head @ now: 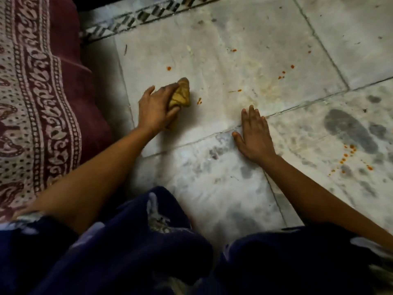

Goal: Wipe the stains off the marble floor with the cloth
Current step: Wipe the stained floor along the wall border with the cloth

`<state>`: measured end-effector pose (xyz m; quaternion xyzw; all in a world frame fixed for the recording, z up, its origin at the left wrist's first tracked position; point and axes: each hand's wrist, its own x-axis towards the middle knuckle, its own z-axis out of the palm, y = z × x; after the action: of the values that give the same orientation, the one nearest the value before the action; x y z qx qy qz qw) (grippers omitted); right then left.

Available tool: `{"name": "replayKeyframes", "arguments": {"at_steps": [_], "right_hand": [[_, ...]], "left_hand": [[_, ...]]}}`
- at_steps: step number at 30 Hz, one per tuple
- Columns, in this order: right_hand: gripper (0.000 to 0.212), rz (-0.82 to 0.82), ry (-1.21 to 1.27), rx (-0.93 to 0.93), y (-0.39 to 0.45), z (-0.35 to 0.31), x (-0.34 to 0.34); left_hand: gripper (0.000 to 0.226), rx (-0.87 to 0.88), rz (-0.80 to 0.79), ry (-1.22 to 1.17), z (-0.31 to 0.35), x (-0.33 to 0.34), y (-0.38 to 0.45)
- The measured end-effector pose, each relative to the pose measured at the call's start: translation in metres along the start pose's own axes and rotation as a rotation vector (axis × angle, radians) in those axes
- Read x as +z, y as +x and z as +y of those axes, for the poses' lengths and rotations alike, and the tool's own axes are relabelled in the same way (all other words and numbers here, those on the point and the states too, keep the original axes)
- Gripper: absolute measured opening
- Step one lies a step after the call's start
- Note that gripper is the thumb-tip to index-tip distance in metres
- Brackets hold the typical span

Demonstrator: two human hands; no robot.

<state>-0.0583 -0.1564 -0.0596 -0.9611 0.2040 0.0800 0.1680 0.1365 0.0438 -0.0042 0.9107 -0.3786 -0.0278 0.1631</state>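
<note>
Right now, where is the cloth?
In the head view the yellow cloth is bunched on the marble floor, left of centre, gripped by the left hand, with an orange stain just to its right.

- The left hand [156, 107] gripped a bunched yellow cloth [180, 94] against the marble floor [244, 35].
- The right hand [254, 133] lay flat, fingers straight, across a tile joint.
- Orange stains [199, 101] dotted the tiles; one sat just beside the cloth.
- A patterned maroon fabric [38, 92] lay at left.
</note>
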Motion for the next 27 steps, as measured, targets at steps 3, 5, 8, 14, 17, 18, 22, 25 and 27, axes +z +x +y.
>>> {"name": "replayKeyframes", "arguments": {"at_steps": [3, 5, 8, 14, 17, 18, 22, 25, 27], "right_hand": [[0.078, -0.053, -0.026, 0.036, 0.000, 0.004, 0.010], [0.082, -0.096, -0.042, 0.053, -0.001, 0.007, 0.012], [0.096, -0.165, -0.039, 0.085, 0.004, 0.007, 0.009], [0.088, -0.281, -0.008, 0.152, 0.007, -0.002, -0.004], [0.086, -0.307, -0.056, 0.140, 0.006, 0.000, -0.004], [0.088, -0.291, -0.068, 0.136, 0.006, 0.000, -0.003], [0.093, -0.255, -0.038, 0.122, 0.003, 0.002, 0.008], [0.101, -0.182, -0.024, 0.099, 0.005, 0.006, 0.011], [0.110, -0.157, -0.017, 0.084, 0.005, 0.007, 0.014]], "left_hand": [[0.076, 0.064, -0.136, 0.050, 0.001, 0.040, 0.026], [0.073, 0.010, -0.228, 0.080, 0.008, 0.062, 0.037], [0.069, -0.039, -0.272, 0.095, 0.021, 0.078, 0.052], [0.072, 0.370, -0.409, 0.239, 0.011, 0.064, 0.001], [0.074, 0.226, -0.409, 0.192, -0.029, 0.048, -0.010], [0.076, 0.145, -0.408, 0.178, -0.038, 0.044, 0.002], [0.067, 0.082, -0.473, 0.187, -0.018, 0.048, 0.061], [0.065, 0.196, -0.456, 0.231, 0.011, 0.061, 0.058], [0.068, 0.336, -0.413, 0.255, 0.014, 0.063, 0.028]]}}
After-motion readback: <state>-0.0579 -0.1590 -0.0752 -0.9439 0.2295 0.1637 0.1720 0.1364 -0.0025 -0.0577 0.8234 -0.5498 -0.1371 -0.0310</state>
